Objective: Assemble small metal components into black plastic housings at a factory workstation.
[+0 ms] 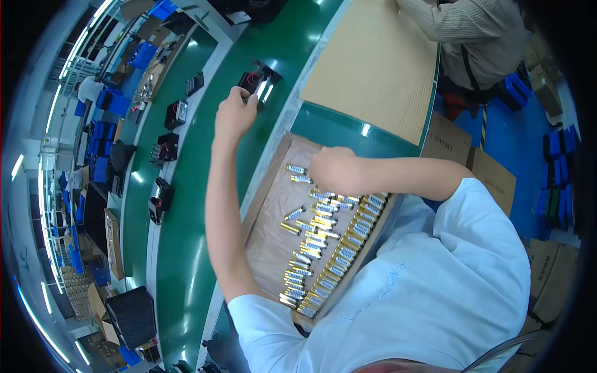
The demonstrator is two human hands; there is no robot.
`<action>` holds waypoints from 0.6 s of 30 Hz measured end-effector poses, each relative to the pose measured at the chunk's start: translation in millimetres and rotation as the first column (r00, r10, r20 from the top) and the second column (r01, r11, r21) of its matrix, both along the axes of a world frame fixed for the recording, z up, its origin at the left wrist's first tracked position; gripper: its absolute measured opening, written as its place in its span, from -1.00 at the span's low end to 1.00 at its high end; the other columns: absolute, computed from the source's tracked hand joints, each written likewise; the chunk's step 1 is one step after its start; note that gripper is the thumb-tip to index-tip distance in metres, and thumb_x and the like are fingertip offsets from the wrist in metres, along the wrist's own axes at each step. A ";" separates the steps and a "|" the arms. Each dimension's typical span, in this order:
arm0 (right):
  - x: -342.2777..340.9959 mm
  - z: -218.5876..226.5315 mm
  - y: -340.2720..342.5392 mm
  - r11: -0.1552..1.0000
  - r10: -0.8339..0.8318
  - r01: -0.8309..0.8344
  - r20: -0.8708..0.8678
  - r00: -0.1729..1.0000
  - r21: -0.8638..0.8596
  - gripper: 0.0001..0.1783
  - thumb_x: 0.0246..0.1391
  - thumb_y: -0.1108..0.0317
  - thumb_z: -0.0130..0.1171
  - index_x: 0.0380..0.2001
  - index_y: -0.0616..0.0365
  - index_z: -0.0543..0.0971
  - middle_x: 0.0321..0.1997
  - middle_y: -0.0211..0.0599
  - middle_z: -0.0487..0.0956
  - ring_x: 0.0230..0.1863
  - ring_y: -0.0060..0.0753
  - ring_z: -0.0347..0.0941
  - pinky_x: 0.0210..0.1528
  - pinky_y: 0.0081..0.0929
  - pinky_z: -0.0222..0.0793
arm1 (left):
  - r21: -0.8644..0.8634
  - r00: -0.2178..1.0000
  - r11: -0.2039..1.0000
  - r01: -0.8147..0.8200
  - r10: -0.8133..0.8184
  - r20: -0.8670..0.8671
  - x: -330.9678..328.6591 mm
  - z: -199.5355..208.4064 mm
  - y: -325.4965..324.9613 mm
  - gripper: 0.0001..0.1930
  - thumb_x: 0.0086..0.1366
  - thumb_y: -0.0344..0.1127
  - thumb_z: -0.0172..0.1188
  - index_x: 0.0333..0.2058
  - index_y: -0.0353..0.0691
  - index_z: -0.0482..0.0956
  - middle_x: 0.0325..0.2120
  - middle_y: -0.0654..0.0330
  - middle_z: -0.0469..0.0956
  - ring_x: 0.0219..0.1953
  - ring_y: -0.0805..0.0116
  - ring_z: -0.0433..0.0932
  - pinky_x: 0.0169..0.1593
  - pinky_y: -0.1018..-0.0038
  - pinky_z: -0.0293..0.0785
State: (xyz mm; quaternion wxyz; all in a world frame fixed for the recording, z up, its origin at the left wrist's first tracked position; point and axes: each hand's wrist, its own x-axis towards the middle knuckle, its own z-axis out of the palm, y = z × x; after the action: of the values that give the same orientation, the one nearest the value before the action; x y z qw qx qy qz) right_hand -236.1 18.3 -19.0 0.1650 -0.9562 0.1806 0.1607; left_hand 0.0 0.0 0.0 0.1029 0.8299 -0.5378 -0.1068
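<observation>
My left hand (236,115) reaches forward over the green conveyor belt, its fingers closed on the near edge of a small black device (247,81). The device has red wires and a shiny silver part. My right hand (334,170) is closed above the far end of a shallow cardboard tray (254,214); its fingertips and whatever they hold are hidden. Several gold-and-white cylindrical batteries (322,221) lie loose in the tray. Along its near side, more batteries (348,245) lie in a neat row. Two batteries (298,174) are just left of my right hand.
Several black devices (176,114) stand on the far green surface. Brown cardboard (376,68) covers the bench beyond the tray, where a co-worker's sleeve (460,23) reaches in. Cardboard boxes (448,140) and blue bins (559,146) are at the right; a black chair (132,316) is lower left.
</observation>
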 end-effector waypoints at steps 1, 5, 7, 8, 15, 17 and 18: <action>1.9 -0.6 0.1 1.000 -0.009 0.009 -0.011 1.000 0.014 -0.80 -0.04 0.34 0.24 -0.37 0.20 0.72 -0.42 -0.13 0.67 -0.46 -0.14 0.59 -0.49 -0.26 0.51 | -0.082 0.997 0.994 -0.078 0.077 -0.020 -5.7 -1.0 -8.8 -0.45 0.24 0.10 0.14 0.04 -0.17 0.39 -0.23 0.03 0.64 -0.18 -0.01 0.63 -0.04 0.20 0.50; -2.7 -3.2 4.0 0.999 0.021 -0.024 0.097 0.995 0.036 -0.87 -0.10 0.49 0.19 -0.49 0.28 0.69 -0.47 -0.05 0.65 -0.53 -0.20 0.53 -0.58 -0.27 0.45 | -0.303 0.951 0.902 -0.309 0.282 -0.128 -23.6 -1.4 -36.6 -0.47 0.25 0.05 0.13 -0.03 -0.31 0.47 -0.25 -0.06 0.63 -0.21 0.04 0.62 -0.10 0.27 0.51; -4.0 -4.1 4.7 0.999 0.033 -0.035 0.127 0.991 0.012 -0.87 -0.10 0.52 0.17 -0.49 0.30 0.69 -0.48 -0.04 0.64 -0.53 -0.19 0.53 -0.57 -0.26 0.46 | -0.338 0.937 0.875 -0.347 0.338 -0.090 -27.3 -3.4 -50.8 -0.48 0.22 0.05 0.17 -0.08 -0.33 0.49 -0.28 -0.06 0.63 -0.25 0.02 0.62 -0.12 0.24 0.51; -5.1 -4.4 5.7 0.999 0.039 -0.040 0.139 0.990 0.004 -0.86 -0.09 0.53 0.16 -0.49 0.30 0.69 -0.48 -0.04 0.64 -0.53 -0.19 0.53 -0.57 -0.26 0.46 | -0.352 0.928 0.861 -0.367 0.366 -0.073 -28.2 -5.9 -55.7 -0.49 0.21 0.04 0.19 -0.10 -0.33 0.49 -0.30 -0.06 0.63 -0.27 0.01 0.62 -0.13 0.23 0.51; -14.6 9.5 -16.6 0.926 0.359 -0.377 0.250 0.899 0.029 -0.84 -0.01 0.49 0.12 -0.45 0.35 0.65 -0.45 0.01 0.62 -0.50 -0.11 0.55 -0.51 -0.26 0.50 | -0.441 0.970 0.865 -0.238 0.188 -0.155 -12.4 -28.0 -40.4 -0.59 0.26 -0.11 0.20 -0.11 -0.37 0.51 -0.28 -0.06 0.62 -0.33 0.08 0.62 -0.15 0.29 0.55; -4.6 27.9 -38.7 0.889 0.421 -0.456 0.321 0.849 0.040 -0.80 0.05 0.44 0.10 -0.46 0.36 0.63 -0.40 0.05 0.62 -0.48 -0.08 0.56 -0.48 -0.28 0.51 | -0.468 0.811 0.783 -0.409 0.078 -0.579 -4.4 -27.6 -28.2 -0.66 0.29 -0.21 0.17 -0.09 -0.37 0.51 -0.28 -0.05 0.62 -0.35 0.13 0.62 -0.16 0.33 0.57; 9.8 37.6 -48.5 0.866 0.488 -0.492 0.345 0.802 -0.083 -0.82 0.06 0.45 0.08 -0.46 0.36 0.61 -0.38 0.05 0.61 -0.47 -0.09 0.55 -0.45 -0.27 0.50 | -0.446 0.663 0.744 -0.498 -0.005 -0.749 -1.5 -29.9 -22.1 -0.69 0.30 -0.27 0.16 -0.08 -0.37 0.51 -0.29 -0.04 0.61 -0.36 0.16 0.62 -0.16 0.34 0.58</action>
State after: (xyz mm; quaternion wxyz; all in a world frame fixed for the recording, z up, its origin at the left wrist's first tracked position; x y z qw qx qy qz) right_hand -226.3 -30.2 18.5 0.1527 -0.9823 -0.1062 0.0238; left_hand -1.5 -22.1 -29.9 0.5811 0.7096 -0.3331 -0.2189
